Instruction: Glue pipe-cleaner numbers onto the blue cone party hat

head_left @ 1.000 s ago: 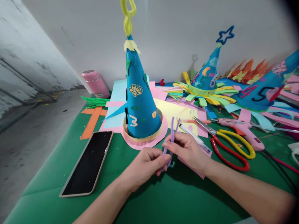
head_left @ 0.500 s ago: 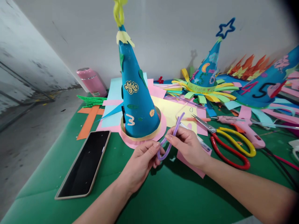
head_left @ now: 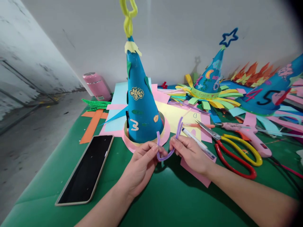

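A purple pipe cleaner (head_left: 168, 148) is bent into a U between my two hands. My left hand (head_left: 141, 167) pinches its left arm, and my right hand (head_left: 190, 153) pinches its right arm. Both hands hover just above the green table cover (head_left: 165, 201). Right behind them stands a tall blue paper cone hat (head_left: 139, 97) with a "3" on it, a pink paper brim and a yellow pipe-cleaner loop on top.
A black phone (head_left: 86, 168) lies at the left. Red-and-yellow scissors (head_left: 234, 151), a pen (head_left: 197, 143) and a pink glue gun (head_left: 248, 135) lie to the right. Further cone hats (head_left: 211, 75), coloured paper sheets and a pink bottle (head_left: 97, 85) crowd the back.
The pipe cleaner was folded nearly double a second ago. My hands have drawn its two arms apart into a wider U, with the left arm now pointing up.
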A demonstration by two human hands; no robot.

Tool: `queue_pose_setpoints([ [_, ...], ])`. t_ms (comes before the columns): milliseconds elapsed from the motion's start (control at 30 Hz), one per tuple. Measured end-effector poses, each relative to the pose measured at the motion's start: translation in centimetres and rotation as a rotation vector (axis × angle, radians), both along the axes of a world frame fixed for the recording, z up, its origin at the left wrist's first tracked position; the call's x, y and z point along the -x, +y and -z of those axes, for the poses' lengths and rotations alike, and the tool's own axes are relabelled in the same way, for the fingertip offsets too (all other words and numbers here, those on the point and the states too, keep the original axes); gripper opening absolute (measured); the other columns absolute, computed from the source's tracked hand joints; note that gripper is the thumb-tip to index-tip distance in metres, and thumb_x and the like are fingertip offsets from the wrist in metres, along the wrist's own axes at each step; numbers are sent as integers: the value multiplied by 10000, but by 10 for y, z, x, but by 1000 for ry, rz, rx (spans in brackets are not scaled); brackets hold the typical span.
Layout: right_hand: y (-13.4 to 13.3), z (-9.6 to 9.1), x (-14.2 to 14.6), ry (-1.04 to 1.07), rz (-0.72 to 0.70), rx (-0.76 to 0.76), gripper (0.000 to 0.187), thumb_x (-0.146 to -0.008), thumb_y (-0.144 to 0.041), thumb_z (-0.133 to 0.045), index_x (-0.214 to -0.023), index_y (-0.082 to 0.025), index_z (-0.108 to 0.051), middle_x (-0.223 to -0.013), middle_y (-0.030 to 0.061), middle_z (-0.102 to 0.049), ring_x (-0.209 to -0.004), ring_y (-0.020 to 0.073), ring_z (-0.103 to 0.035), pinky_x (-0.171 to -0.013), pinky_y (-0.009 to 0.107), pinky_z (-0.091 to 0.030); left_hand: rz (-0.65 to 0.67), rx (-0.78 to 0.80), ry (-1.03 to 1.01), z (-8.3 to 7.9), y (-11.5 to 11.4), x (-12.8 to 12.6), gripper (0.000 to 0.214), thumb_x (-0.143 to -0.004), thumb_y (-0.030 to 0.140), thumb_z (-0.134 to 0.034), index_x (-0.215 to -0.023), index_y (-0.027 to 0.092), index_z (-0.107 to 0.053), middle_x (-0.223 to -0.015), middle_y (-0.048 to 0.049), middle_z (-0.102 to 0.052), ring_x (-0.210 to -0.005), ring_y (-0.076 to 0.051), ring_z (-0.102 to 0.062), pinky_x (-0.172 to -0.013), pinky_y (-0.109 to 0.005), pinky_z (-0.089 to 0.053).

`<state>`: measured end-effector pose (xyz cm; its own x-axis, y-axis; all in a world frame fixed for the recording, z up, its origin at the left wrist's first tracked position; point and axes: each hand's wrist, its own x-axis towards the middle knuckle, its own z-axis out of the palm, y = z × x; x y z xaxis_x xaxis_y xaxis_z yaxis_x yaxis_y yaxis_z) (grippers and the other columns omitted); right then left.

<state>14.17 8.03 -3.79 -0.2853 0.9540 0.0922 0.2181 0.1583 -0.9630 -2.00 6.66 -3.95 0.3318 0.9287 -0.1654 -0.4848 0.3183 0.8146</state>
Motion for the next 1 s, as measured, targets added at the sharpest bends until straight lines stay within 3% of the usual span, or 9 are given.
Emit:
queue_pose_setpoints([
  [233,0,1,1,-167,-39,-161,348,-877,-349,-348,-572,-183,-362,-534,-44,-366,-501,87,-346,-479,209,-282,71,30,-9,0,-2,0,197,-820,158,-456,-631,155,-512,-571,4,-530,-600,-105,-471,-621,-236,-347],
  [700,1,2,1,-141,-20,-150,341,-863,-343,-364,-560,-189,-335,-525,-46,-348,-494,91,-316,-471,217,-273,37,64,6,0,-2,0,191,-807,175,-485,-629,147,-550,-572,0,-546,-570,-101,-486,-575,-227,-373],
  [833,2,3,-1,-54,20,-105,327,-860,-357,-373,-596,-176,-441,-551,-31,-409,-534,103,-379,-512,229,-304,-20,77,53,0,0,0,130,-771,189,-546,-679,127,-614,-687,-38,-617,-636,-110,-532,-618,-223,-401],
  [1000,10,9,-4,231,185,34,331,-850,-387,-402,-599,-181,-467,-513,-50,-346,-475,92,-317,-457,223,-256,-93,106,98,0,2,0,125,-744,200,-583,-712,106,-658,-708,-54,-650,-625,-110,-566,-662,-228,-426],
])
